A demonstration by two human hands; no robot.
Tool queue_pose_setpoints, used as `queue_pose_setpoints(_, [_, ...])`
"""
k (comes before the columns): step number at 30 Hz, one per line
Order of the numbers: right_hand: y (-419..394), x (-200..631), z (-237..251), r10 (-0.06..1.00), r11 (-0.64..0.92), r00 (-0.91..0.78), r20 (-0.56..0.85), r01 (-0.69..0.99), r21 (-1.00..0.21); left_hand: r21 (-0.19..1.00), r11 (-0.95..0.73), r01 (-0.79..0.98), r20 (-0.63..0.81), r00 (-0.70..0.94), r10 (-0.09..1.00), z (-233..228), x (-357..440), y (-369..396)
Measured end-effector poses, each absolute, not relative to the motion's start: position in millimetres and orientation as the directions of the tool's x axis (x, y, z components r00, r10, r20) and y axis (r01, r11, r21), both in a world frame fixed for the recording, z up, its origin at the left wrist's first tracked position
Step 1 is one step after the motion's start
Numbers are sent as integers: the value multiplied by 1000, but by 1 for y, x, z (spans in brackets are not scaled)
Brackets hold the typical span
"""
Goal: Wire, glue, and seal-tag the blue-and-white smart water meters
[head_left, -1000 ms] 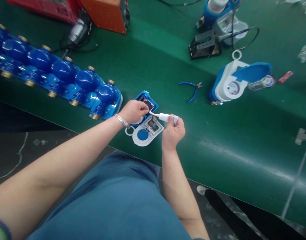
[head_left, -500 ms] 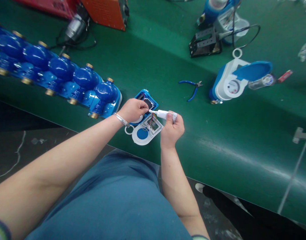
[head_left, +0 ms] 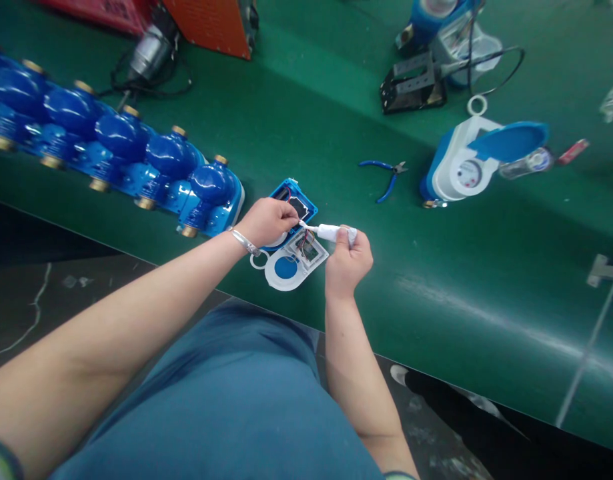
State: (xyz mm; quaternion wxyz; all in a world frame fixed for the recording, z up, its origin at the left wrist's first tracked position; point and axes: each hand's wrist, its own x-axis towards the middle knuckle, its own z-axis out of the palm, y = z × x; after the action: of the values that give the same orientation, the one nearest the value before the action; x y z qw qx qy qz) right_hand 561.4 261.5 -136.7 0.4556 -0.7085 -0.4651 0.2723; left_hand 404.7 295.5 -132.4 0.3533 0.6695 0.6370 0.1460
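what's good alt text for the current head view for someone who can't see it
A right-hand grip holds a white tube, its nozzle pointing toward the left-hand grip over an open blue housing. A white cover lies beside the housing on a green table, with blue-handled pliers farther off.

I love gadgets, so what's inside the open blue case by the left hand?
Inside the blue case are red wiring and a dark part with a white edge. The left hand hides whatever lies beneath it.
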Motion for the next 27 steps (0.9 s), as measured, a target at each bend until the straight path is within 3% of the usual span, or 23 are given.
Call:
queue_pose_setpoints(8, [267,574,-129,940,-172,338,-50,339,-925,618,-105,779,-205,288,935,-123,403,281])
queue_pose_setpoints(14, [268,578,-126,976,-130,217,-36,436,-890,566,-244,788,-121,372,920,-125,401,274])
queue_pose_setpoints(27, [263,575,-124,991,-27,125,45,522,-852,486,-269,832,-151,383,911,-123,402,272])
